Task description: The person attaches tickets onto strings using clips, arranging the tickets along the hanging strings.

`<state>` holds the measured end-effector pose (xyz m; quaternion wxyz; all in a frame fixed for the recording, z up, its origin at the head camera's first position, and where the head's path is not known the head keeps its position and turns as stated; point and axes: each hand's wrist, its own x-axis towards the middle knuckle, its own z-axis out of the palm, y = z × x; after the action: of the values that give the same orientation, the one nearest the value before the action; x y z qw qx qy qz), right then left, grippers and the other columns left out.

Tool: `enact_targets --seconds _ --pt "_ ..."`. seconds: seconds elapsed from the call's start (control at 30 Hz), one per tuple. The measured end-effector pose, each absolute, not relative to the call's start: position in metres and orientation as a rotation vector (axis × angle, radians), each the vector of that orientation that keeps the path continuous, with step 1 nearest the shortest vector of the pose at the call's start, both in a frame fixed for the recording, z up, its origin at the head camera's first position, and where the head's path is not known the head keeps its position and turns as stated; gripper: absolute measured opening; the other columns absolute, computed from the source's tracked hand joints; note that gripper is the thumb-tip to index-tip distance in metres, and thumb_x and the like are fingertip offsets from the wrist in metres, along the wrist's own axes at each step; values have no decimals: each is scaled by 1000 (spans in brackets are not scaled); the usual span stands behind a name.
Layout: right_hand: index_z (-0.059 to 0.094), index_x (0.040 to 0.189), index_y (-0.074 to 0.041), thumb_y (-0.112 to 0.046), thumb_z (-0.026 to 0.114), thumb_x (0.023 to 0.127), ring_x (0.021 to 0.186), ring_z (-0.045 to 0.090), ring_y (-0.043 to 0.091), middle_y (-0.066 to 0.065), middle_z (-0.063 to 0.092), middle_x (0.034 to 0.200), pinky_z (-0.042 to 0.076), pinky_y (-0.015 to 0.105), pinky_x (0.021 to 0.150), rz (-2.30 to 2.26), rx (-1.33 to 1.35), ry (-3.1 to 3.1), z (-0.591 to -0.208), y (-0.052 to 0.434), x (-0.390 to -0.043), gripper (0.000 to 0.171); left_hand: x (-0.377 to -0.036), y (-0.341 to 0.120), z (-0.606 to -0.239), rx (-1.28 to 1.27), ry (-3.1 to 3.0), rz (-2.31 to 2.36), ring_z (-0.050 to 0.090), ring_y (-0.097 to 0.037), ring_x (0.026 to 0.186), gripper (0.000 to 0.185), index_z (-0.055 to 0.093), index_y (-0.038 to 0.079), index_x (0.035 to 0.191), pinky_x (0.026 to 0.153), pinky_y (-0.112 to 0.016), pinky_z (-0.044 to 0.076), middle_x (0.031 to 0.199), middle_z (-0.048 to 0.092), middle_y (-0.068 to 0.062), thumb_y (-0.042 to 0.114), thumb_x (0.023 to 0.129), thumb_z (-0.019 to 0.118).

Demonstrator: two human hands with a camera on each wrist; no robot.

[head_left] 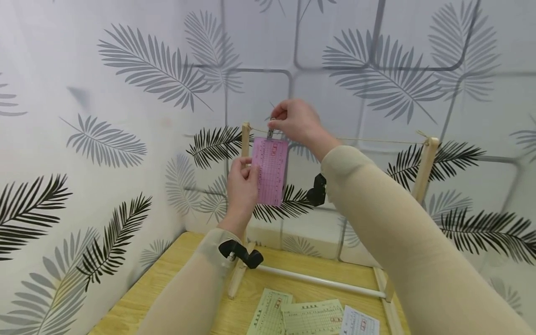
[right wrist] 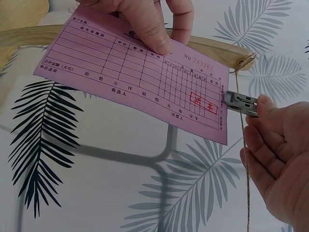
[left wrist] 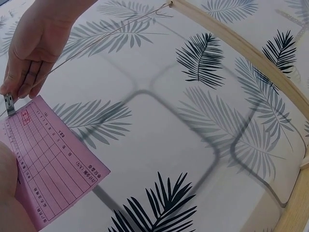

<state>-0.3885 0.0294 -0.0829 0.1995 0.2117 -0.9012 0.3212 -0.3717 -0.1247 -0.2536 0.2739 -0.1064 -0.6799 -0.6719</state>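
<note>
A pink printed receipt slip (head_left: 270,172) hangs upright at the left end of a thin string (head_left: 368,140). My left hand (head_left: 244,188) pinches the slip along its left edge, thumb on the printed face and fingers behind. At the top edge my right hand (head_left: 298,122) pinches a grey clothespin (right wrist: 241,103) between thumb and fingers. In the right wrist view the clothespin's nose overlaps the edge of the pink slip, near the red stamp, and the string runs past the clothespin.
The string is tied between a left wooden post (head_left: 245,139) and a right wooden post (head_left: 425,167). A white rod (head_left: 322,280) joins the stand low down. Two greenish slips (head_left: 311,316) and a white slip (head_left: 360,322) lie on the wooden table (head_left: 167,279). Leaf-patterned wall covering stands behind.
</note>
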Motion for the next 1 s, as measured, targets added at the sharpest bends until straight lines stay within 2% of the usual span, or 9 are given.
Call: enact_targets --seconds 0.27,1.0 --pt "74 131 -7 -23 75 109 109 67 22 7 75 120 52 38 96 890 589 -2547 -82 28 -390 28 -372 -125 -254 -296 -1815 -1764 76 -29 101 21 59 12 137 86 -52 60 116 80 -11 19 117 59" --pt "72 139 -7 -24 71 111 114 67 22 7 75 125 53 39 98 832 602 -2582 -82 28 -390 33 -373 -127 -255 -297 -1802 -1771 74 -26 96 18 59 14 135 83 -47 59 111 80 -9 19 118 57"
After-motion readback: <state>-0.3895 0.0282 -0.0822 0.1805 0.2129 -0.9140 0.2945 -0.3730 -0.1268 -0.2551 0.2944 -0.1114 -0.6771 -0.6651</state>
